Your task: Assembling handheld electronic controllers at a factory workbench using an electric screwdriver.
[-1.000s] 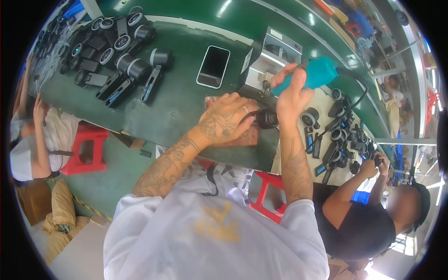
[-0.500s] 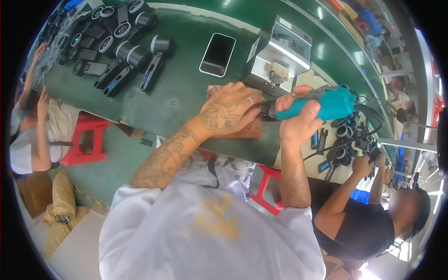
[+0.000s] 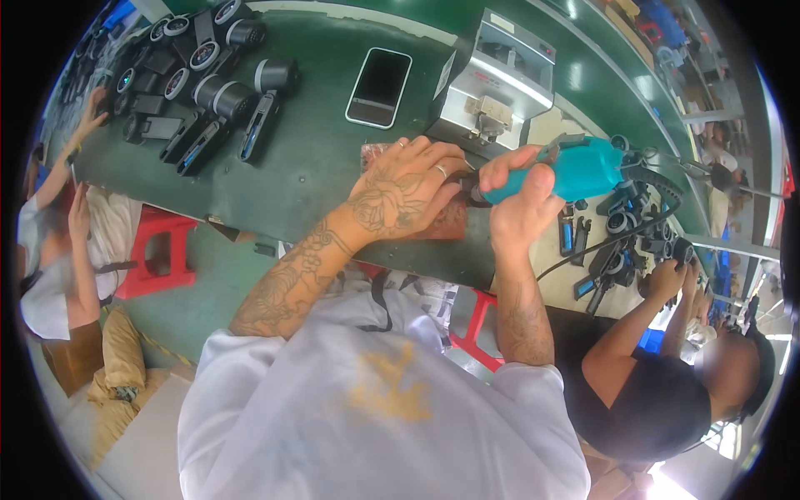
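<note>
My right hand (image 3: 527, 193) is closed round a teal electric screwdriver (image 3: 579, 172), held nearly level with its dark nose pointing left. Its nose meets the thumb side of my left hand (image 3: 408, 187). That hand curls, palm down, over a worn red block (image 3: 442, 225) near the table's front edge. Under its fingers a dark part shows only at the edge, so what it grips is hidden. A cable (image 3: 658, 177) hangs off the back end of the screwdriver.
A silver-and-black machine (image 3: 504, 79) stands behind my hands, a phone (image 3: 379, 87) left of it. Several black handheld devices (image 3: 204, 100) crowd the table's left, more (image 3: 621, 221) lie right. Co-workers work at both sides; a red stool (image 3: 154, 250) stands left.
The whole view has shifted slightly. My hands and the screwdriver keep nearly the same pose. At the far left a co-worker's hand has moved in among the black devices.
</note>
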`<state>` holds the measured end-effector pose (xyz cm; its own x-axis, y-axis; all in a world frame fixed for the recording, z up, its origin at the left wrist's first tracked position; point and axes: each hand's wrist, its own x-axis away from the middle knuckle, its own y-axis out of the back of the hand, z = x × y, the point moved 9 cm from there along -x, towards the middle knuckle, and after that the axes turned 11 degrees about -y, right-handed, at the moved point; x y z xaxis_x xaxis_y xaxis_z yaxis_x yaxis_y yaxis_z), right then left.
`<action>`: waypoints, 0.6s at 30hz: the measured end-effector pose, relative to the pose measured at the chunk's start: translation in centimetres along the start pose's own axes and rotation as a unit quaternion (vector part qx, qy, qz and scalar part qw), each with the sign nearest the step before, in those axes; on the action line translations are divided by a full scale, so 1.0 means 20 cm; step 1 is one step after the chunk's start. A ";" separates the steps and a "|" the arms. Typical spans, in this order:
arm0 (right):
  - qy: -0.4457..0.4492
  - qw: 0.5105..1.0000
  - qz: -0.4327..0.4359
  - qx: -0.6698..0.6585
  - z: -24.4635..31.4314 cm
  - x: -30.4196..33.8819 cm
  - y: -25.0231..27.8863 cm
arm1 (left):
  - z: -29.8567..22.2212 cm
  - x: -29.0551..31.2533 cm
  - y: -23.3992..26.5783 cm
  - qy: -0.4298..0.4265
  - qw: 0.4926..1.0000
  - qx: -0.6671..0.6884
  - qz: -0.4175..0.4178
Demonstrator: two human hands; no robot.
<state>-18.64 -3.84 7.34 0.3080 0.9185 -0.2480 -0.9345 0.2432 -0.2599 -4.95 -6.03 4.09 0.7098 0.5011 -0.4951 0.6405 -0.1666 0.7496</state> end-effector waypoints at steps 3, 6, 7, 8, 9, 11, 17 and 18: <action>-0.027 0.998 -0.043 0.044 -0.02 0.02 0.02 | -0.01 0.00 0.03 0.001 1.000 0.003 0.010; -0.085 0.990 -0.107 0.040 -0.02 0.09 0.14 | -0.15 0.03 0.07 -0.143 0.985 -0.078 -0.048; -0.108 0.987 -0.056 -0.103 -0.05 0.09 0.19 | -0.18 0.06 0.06 -0.148 0.982 -0.100 -0.058; -0.088 0.987 -0.092 -0.099 0.02 0.14 0.22 | -0.23 0.10 0.06 -0.154 0.979 -0.116 -0.066; -0.060 0.988 -0.090 -0.106 0.10 0.17 0.22 | -0.26 0.16 0.06 -0.135 0.984 -0.114 -0.034; -0.005 0.992 -0.046 -0.117 0.23 0.23 0.18 | -0.22 0.22 0.18 -0.070 0.996 -0.008 -0.050; -0.049 0.982 -0.166 -0.073 0.07 0.46 0.41 | 0.34 0.43 0.89 0.090 0.924 -0.343 -0.147; -0.090 0.959 -0.267 0.025 0.05 0.47 0.39 | 0.54 0.58 1.02 0.167 0.910 -0.281 -0.255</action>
<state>-23.26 6.92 3.87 0.7140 0.6963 0.0738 -0.6605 0.7048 -0.2587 19.45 -12.86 8.85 0.1733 0.6371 -0.7510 0.5439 0.5738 0.6123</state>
